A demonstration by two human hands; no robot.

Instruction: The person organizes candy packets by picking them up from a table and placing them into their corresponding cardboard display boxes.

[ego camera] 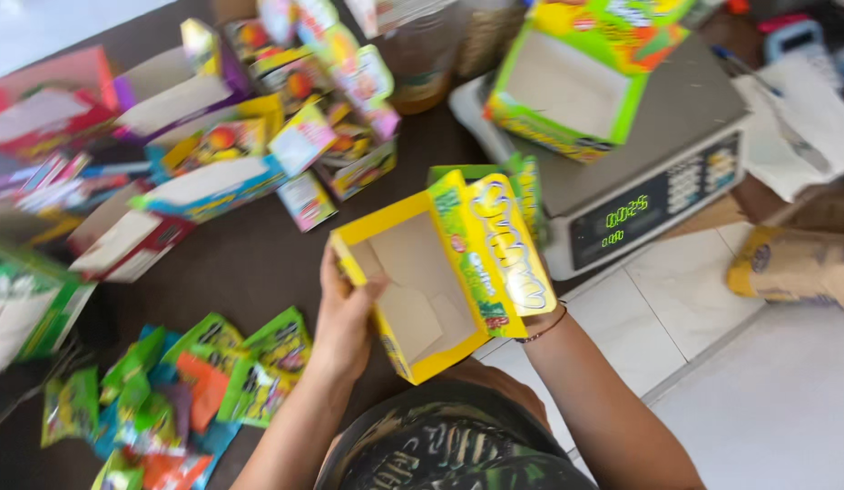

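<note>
Partly hidden right hand, yellow box

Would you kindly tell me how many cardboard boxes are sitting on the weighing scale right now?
1. A green and yellow open box sits on the scale. A second, yellow box is off the scale, held in the left hand; the right hand is hidden behind it.

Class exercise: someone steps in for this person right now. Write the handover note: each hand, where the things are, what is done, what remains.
Left hand grips the left wall of the open yellow box; the box is empty inside.
Right hand is hidden behind the box's lid side; only its wrist shows, apparently supporting it.
Green box sits open and empty on the scale.
Sachets lie loose on the dark table; more open boxes are behind.
Done: boxes opened.
Left: none filled that I can see.
</note>
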